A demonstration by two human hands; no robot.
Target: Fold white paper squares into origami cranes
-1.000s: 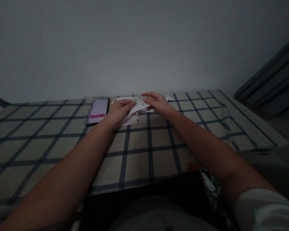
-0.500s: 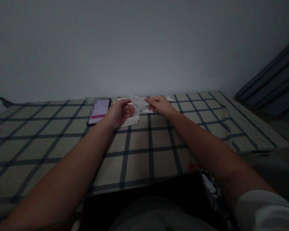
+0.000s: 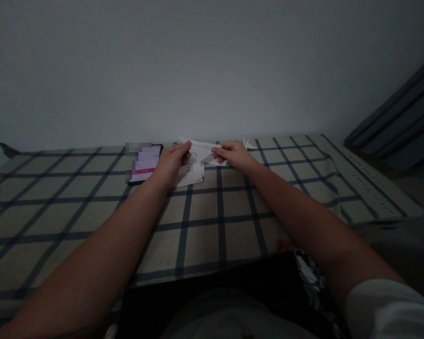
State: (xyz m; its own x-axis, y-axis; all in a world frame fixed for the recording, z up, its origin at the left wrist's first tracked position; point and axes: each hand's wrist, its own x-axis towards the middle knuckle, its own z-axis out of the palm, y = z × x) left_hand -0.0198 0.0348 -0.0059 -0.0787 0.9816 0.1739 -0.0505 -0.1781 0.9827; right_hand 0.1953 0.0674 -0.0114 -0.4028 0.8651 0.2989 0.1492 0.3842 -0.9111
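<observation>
A folded piece of white paper (image 3: 202,147) stretches between my two hands, a little above the table. My left hand (image 3: 173,162) pinches its left part between thumb and fingers. At the other end, my right hand (image 3: 231,154) grips it with the thumb on top and the fingers curled. Below and partly behind my left hand lies a stack of paper sheets (image 3: 192,176) with faint print. Just left of that hand rests a phone (image 3: 146,165), its screen lit with a pink bar.
A checked tablecloth (image 3: 205,207) covers the table, which meets a plain wall (image 3: 212,70) at the back. Beyond my right hand is a small pointed white paper shape (image 3: 246,143). A dark curtain (image 3: 403,117) hangs at the far right.
My left hand has closed its thumb and fingers on the paper, where its fingers were looser before. The folded paper is now drawn out further left; my right hand has hardly moved.
</observation>
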